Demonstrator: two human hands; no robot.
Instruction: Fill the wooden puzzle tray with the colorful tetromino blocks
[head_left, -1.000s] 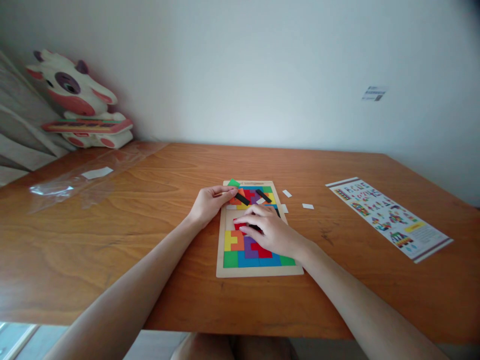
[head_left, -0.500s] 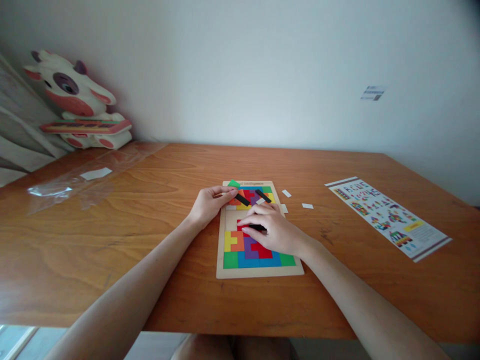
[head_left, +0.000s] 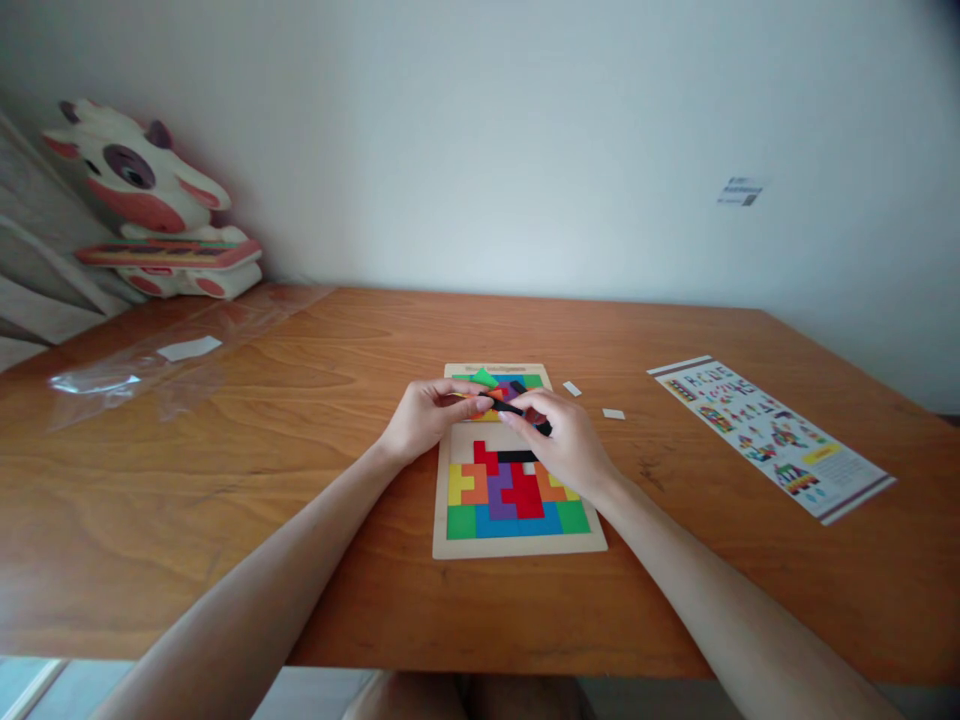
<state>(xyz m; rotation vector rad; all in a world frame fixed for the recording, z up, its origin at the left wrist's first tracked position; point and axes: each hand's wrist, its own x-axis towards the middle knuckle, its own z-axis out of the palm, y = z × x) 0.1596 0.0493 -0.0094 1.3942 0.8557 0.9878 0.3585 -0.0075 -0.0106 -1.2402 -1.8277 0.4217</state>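
A wooden puzzle board (head_left: 517,548) lies on the table, its lower part filled with coloured pieces and a black bar piece (head_left: 516,457) lying across them. Above its upper part my left hand (head_left: 429,415) pinches a black piece (head_left: 501,404) between thumb and fingers. A green piece (head_left: 484,377) sticks out just beyond those fingertips. My right hand (head_left: 562,435) has its thumb and fingertips closed at the other end of the black piece. More dark pieces show beside the right fingers, partly hidden. Several coloured pieces lie under both hands at the top of the board.
Two small white pieces (head_left: 613,414) lie right of the board. A printed pattern sheet (head_left: 772,435) rests farther right. At the left are a clear plastic bag (head_left: 142,385) and a cow-shaped toy keyboard (head_left: 172,253) against the wall.
My right hand has moved up from the board's middle to meet my left hand, leaving the black bar uncovered. My left hand has shifted slightly right with the black and green pieces.
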